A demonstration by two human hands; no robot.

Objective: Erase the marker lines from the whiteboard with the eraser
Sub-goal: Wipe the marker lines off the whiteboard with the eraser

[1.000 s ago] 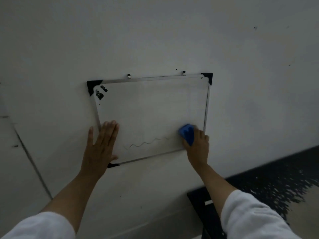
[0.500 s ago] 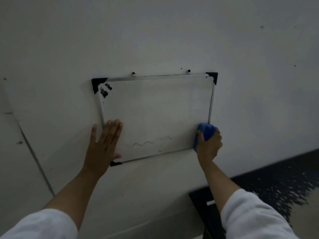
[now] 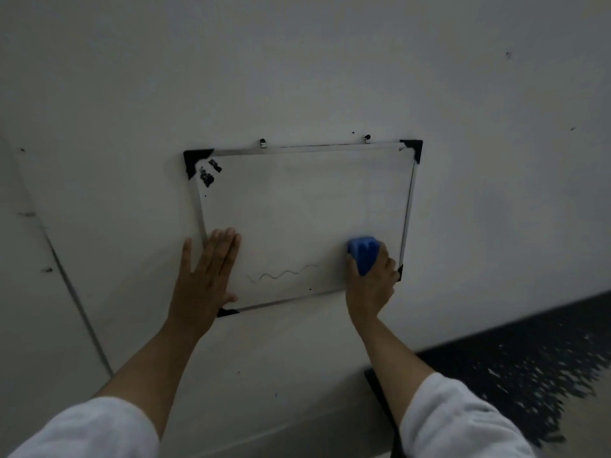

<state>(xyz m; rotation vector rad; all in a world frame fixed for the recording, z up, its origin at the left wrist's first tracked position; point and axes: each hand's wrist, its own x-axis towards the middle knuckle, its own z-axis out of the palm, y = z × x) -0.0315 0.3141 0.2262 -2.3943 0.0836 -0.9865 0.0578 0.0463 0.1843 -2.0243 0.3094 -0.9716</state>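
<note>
A small whiteboard (image 3: 297, 209) with a metal frame and black corners hangs on a pale wall. A faint wavy marker line (image 3: 284, 273) runs along its lower part. My right hand (image 3: 372, 282) grips a blue eraser (image 3: 363, 253) pressed flat on the board near the lower right corner, to the right of the line. My left hand (image 3: 206, 279) lies flat with fingers spread over the board's lower left edge, left of the line.
Two black clips (image 3: 209, 173) sit at the board's upper left corner. Two hooks (image 3: 263, 143) hold the top edge. A dark speckled floor (image 3: 529, 365) lies at the lower right. A seam (image 3: 76, 299) runs down the wall at left.
My right hand swung the eraser right, past the board's right edge, and has now come back left onto the board. The wavy line looks unchanged. My left hand stays put.
</note>
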